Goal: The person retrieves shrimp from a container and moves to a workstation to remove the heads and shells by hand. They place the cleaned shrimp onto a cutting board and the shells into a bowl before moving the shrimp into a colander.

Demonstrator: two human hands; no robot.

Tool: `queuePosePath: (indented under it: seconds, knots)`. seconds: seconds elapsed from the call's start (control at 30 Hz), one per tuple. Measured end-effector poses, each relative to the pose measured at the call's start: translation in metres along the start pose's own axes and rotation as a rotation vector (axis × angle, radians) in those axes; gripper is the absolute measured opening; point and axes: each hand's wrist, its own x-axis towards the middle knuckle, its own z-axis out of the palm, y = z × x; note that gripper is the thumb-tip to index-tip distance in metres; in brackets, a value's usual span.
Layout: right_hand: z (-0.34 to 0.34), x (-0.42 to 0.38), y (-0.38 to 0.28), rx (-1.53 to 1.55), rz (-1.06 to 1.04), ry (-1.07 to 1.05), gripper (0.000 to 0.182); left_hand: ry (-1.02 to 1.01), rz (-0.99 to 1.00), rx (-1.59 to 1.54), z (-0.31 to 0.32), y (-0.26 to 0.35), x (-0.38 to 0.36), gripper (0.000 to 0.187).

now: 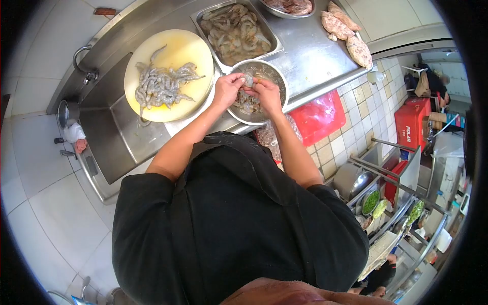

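Both my hands meet over a metal colander (282, 84), holding one grey shrimp (248, 80) between them. My left hand (229, 90) pinches it from the left, and my right hand (267, 93) has its fingers closed on it from the right. Inside the colander, under my hands, lie shrimp pieces or shells (247, 104). To the left, a pile of grey shrimp (160, 85) rests on a round yellowish board (175, 43). Behind the colander stands a rectangular metal tray (277, 47) filled with more shrimp (236, 33).
A steel sink (101, 132) with a faucet (90, 76) is at the left. Pale meat pieces (345, 30) and a metal bowl (290, 12) sit on the back counter. A red bag (317, 117) is below the counter's edge. Another person (437, 86) is at the far right.
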Motion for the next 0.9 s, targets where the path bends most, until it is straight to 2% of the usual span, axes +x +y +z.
queuePosePath:
  seconds: [0.03, 0.13, 0.23, 0.33, 0.43, 0.53, 0.63, 0.73, 0.83, 0.87, 0.9]
  knots:
    - [0.003, -0.002, 0.0, 0.136, 0.035, 0.021, 0.021, 0.013, 0.016, 0.053, 0.001, 0.003, -0.001, 0.022]
    - [0.0, -0.005, 0.009, -0.205, -0.115, 0.027, 0.018, 0.041, 0.077, 0.224, 0.003, 0.009, -0.008, 0.022]
    - [-0.002, -0.011, 0.0, -0.596, -0.106, 0.077, 0.018, 0.047, 0.153, 0.4, 0.0, 0.009, -0.013, 0.021]
    - [-0.009, -0.011, -0.002, -0.601, 0.015, 0.131, 0.023, 0.068, 0.181, 0.48, -0.007, 0.012, -0.015, 0.024]
    - [-0.035, 0.0, 0.007, -1.079, -0.353, 0.104, 0.026, 0.113, 0.203, 0.524, -0.02, 0.022, -0.007, 0.023]
    - [-0.028, 0.0, 0.003, -1.154, -0.826, 0.015, 0.029, 0.033, 0.129, 0.635, -0.019, 0.029, -0.01, 0.022]
    - [-0.008, -0.005, 0.001, -0.743, -0.487, 0.019, 0.032, -0.031, -0.06, 0.417, -0.012, 0.024, -0.007, 0.023]
    - [0.0, -0.006, 0.001, -0.425, -0.196, 0.063, 0.033, -0.036, -0.044, -0.171, -0.005, 0.003, -0.006, 0.026]
    - [0.007, -0.007, -0.004, -0.394, -0.149, 0.133, 0.032, -0.011, 0.269, 0.118, 0.001, -0.012, -0.012, 0.031]
    - [0.01, -0.008, -0.006, -0.467, -0.196, 0.141, 0.031, 0.026, 0.434, 0.345, 0.005, 0.011, -0.025, 0.035]
    - [0.012, -0.009, -0.009, -0.541, -0.244, 0.151, 0.03, 0.063, 0.572, 0.4, 0.007, 0.004, -0.019, 0.036]
